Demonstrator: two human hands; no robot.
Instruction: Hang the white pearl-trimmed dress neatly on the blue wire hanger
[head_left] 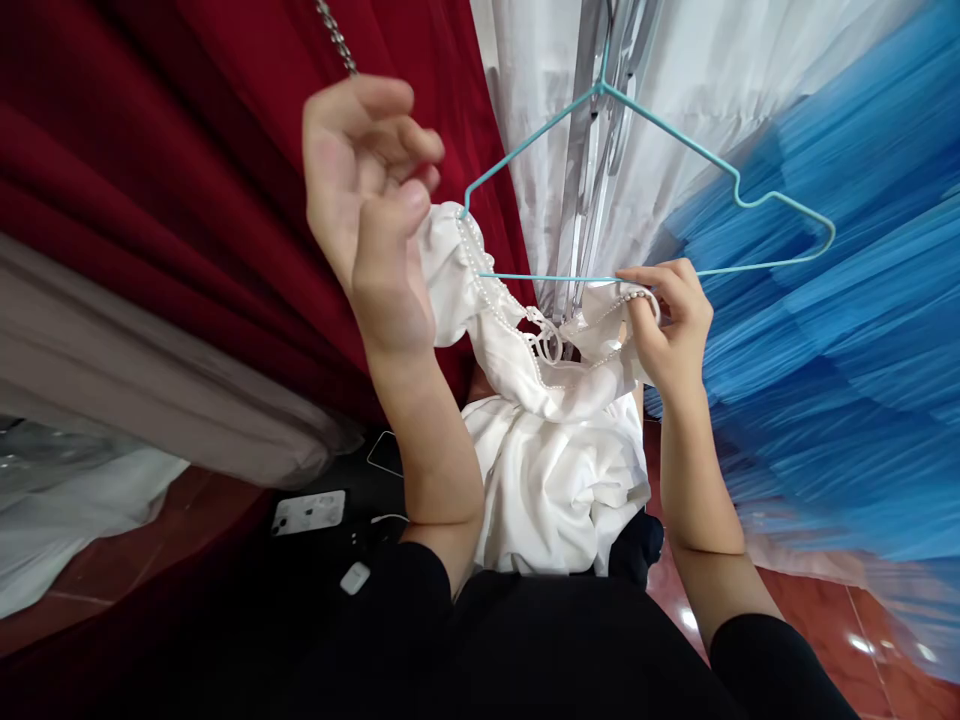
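A white dress (559,480) with pearl trim along its neckline lies bunched over my lap, its upper part lifted. One shoulder of it is looped on the left end of a light-blue wire hanger (660,122). My right hand (675,310) pinches the dress's other shoulder, its fingers at the hanger's bottom bar. The hanger's right end sticks out past that hand without fabric on it. Raised beside the hung shoulder, my left hand (371,200) is open, fingers loosely curled and slightly blurred, with nothing visible in them.
Red fabric (247,170) hangs at the left, over a grey-beige cloth (172,360). Blue tulle (840,330) fills the right side. Behind the hanger stand metal poles (589,180) and white drapery (705,60). A phone (309,513) and a small white case (355,577) lie at lower left.
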